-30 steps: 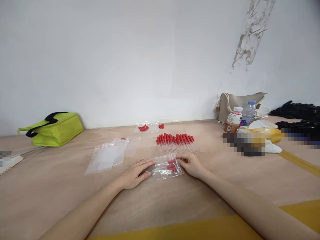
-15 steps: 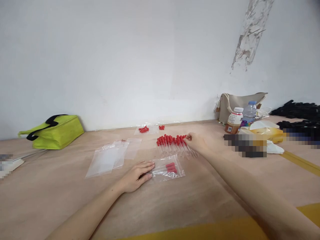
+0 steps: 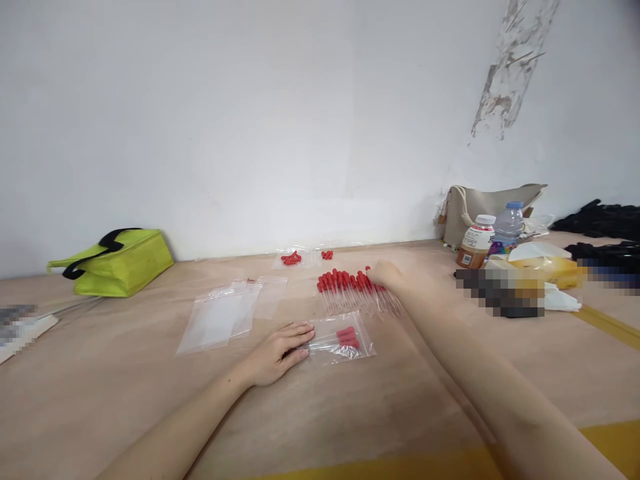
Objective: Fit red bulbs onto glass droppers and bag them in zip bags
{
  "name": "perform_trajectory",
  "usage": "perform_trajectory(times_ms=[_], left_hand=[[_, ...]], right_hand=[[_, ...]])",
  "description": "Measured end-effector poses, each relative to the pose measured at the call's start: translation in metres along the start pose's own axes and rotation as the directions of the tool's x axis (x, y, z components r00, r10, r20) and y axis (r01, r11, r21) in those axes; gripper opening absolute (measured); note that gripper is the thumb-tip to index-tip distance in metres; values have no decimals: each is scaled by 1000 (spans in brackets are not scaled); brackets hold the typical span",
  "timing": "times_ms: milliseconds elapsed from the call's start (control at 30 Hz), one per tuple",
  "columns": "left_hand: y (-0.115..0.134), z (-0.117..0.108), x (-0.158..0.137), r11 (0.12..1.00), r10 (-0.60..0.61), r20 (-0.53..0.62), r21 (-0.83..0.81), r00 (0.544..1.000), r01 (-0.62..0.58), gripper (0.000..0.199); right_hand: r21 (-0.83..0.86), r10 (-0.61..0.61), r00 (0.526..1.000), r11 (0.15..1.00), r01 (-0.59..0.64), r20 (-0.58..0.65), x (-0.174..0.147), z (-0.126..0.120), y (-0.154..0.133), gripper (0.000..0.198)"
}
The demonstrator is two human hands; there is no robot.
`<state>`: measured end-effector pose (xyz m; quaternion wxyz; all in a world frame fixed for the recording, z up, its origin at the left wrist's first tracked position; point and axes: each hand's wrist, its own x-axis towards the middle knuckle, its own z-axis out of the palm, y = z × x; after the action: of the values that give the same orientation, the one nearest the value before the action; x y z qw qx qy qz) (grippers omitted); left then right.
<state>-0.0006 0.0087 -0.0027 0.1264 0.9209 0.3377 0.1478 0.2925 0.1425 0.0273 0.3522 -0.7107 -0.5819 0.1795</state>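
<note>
My left hand (image 3: 284, 350) lies flat with its fingers stretched, fingertips resting on the left edge of a clear zip bag (image 3: 367, 343). Inside that bag are a few glass droppers with red rubber bulbs (image 3: 347, 337). Beyond it, a row of similar droppers (image 3: 345, 281) lies side by side, bulbs toward the wall and thin clear tubes toward me. At the row's right end is my right hand (image 3: 386, 275), its fingers closed around a dropper by a red bulb (image 3: 368, 270); the fingertips are partly hidden.
Flat plastic bags (image 3: 215, 320) overlap to the left. Loose red bulbs (image 3: 291, 258) lie on clear plastic near the wall. A lime-green bag (image 3: 123, 263) stands far left. Bottles (image 3: 477, 241), a beige bag (image 3: 457, 207) and a yellow packet (image 3: 547, 263) crowd the right.
My right hand has turned at the right end of the dropper row, its fingers now tucked from sight. My left hand stays on the bag. The view has shifted slightly.
</note>
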Motion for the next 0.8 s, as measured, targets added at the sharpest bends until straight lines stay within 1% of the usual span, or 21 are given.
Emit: perform_trajectory(times_ms=[100,200,267,300,367,400,467,533,600,667,800], left_hand=[[0,0,0,1000,2,-6,-9,1000,-2,39],[1,0,0,1000,4,-7,-5,1000,-4,39],[0,1,1,1000,4,2,5,1000,-4,38],[0,1,1,1000,1,9,11,1000,-1,38],[1,0,1,1000,-7,23,18,1000,7,37],[1,0,1,1000,-10,25,18,1000,10,36],[1,0,0,1000,-21,19,17,1000,21,36],[2,0,-1,999,-39,6,14,999,39,36],[2,0,-2,998,-55,0,10,999,55,35],[2,0,-3,998,-55,2,2,998,55,35],[2,-1,-2,999,-41,0,-18,999,41,35]], right_hand=[[183,-48,996,983,34,71,-12,-20,-2,20],[362,-116,987,930,70,107,-35,-34,5,23],[522,-134,988,850,74,78,-54,-34,15,21],[622,-123,991,781,64,53,-63,-31,22,24],[767,-73,997,640,38,11,-79,-23,35,40],[799,-52,999,601,31,1,-85,-19,41,47],[819,-19,999,573,36,-30,-92,-11,49,50],[836,13,998,546,50,-68,-96,-6,53,48],[856,35,996,514,52,-81,-97,-2,53,44],[867,22,998,496,40,-59,-100,2,50,41],[863,-44,999,505,18,5,-108,11,43,40]])
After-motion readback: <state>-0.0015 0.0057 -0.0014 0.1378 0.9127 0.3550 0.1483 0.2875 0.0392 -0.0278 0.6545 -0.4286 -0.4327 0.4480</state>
